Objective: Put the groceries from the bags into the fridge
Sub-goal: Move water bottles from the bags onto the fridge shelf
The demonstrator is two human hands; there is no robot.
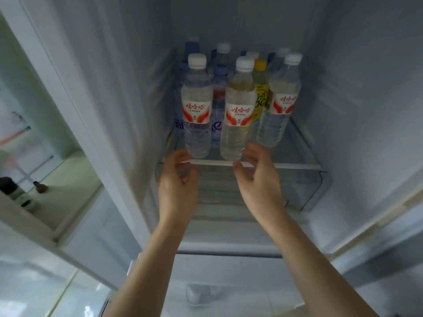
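Note:
Several bottles stand on a glass fridge shelf (pixel 297 166). Three clear water bottles with red-and-white labels form the front row: a left one (pixel 196 106), a middle one (pixel 238 110) and a right one (pixel 280 101). A yellow-capped bottle (pixel 261 92) and blue-capped bottles (pixel 219 92) stand behind them. My left hand (pixel 177 184) hovers just below the left bottle, fingers loosely curled, holding nothing. My right hand (pixel 257 179) is just below the middle bottle, fingers relaxed and empty. Neither hand clearly touches a bottle.
Below the shelf sits a clear drawer (pixel 306 191). The open fridge door (pixel 45 179) on the left carries small jars (pixel 20 195) on its shelf. The fridge side walls close in left and right. The tiled floor and a shoe (pixel 196 294) show below.

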